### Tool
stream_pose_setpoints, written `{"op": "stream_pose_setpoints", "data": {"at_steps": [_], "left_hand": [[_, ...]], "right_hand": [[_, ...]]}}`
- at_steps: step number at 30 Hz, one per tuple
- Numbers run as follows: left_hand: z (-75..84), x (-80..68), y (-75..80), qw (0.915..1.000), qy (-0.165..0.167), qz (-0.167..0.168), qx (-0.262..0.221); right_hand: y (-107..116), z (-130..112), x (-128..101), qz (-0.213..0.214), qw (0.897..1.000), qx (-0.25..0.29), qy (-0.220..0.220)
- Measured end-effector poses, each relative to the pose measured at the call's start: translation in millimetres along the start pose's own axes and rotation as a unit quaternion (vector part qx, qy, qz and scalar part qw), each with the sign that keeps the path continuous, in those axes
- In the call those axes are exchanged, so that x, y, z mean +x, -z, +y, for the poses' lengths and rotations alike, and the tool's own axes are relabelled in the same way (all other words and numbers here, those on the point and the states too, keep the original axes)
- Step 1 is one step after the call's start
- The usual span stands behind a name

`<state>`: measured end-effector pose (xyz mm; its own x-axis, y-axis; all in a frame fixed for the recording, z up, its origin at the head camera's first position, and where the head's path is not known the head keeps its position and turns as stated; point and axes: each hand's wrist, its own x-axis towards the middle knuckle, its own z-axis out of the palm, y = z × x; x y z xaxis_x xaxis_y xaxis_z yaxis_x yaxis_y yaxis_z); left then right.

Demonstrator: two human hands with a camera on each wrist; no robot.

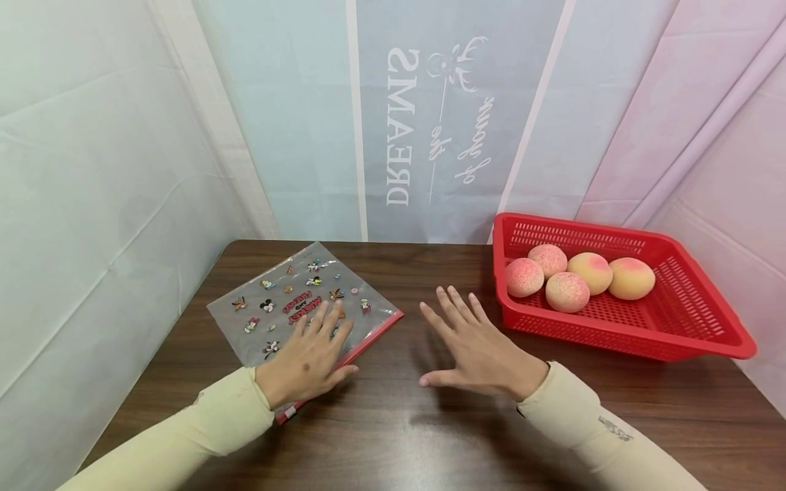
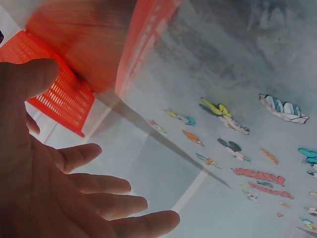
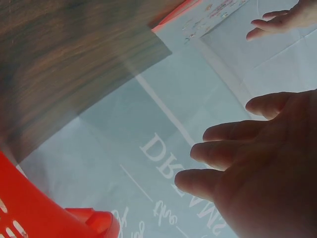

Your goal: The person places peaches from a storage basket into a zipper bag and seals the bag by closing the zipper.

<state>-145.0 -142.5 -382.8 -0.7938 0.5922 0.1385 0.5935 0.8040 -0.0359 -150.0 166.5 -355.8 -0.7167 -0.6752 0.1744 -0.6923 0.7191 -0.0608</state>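
Observation:
A clear zip bag printed with cartoon figures and edged by a red zipper strip lies flat on the dark wooden table. My left hand rests palm down on the bag's near corner, fingers straight. In the left wrist view that hand is spread just over the bag. My right hand hovers open over the bare table between the bag and a red plastic basket, holding nothing. The right wrist view shows its straight fingers. Several pink and yellow peaches lie in the basket.
The basket sits at the table's right rear. White, blue and pink cloth walls enclose the table on three sides, the back one printed with lettering. Bare wood stretches between the bag and the basket and along the near edge.

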Motion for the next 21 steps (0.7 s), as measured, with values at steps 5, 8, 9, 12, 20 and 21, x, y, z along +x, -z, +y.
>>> {"op": "stream_pose_setpoints", "data": {"at_steps": [5,8,9,12,20,21], "left_hand": [[-1.3,-0.4,-3.5,1.0000,0.002,-0.002,-0.001],[-2.0,-0.4,-5.7,1.0000,0.001,-0.001,-0.001],[-2.1,-0.5,-6.6,1.0000,0.000,-0.001,-0.001],[-2.5,-0.6,-8.8,1.0000,-0.003,0.000,-0.003],[-3.5,-0.6,-12.1,1.0000,-0.005,-0.006,0.001],[-3.6,-0.7,-12.7,1.0000,-0.006,-0.008,0.002]], "right_hand": [[-3,-2,2,-0.014,1.000,0.011,-0.010],[-7,-2,3,-0.017,1.000,0.013,-0.014],[-8,-2,3,-0.016,1.000,0.012,-0.014],[-11,-3,4,-0.017,1.000,0.010,-0.016],[-11,-5,6,-0.021,0.999,0.017,-0.018],[-12,-5,6,-0.021,1.000,0.016,-0.017]]}}
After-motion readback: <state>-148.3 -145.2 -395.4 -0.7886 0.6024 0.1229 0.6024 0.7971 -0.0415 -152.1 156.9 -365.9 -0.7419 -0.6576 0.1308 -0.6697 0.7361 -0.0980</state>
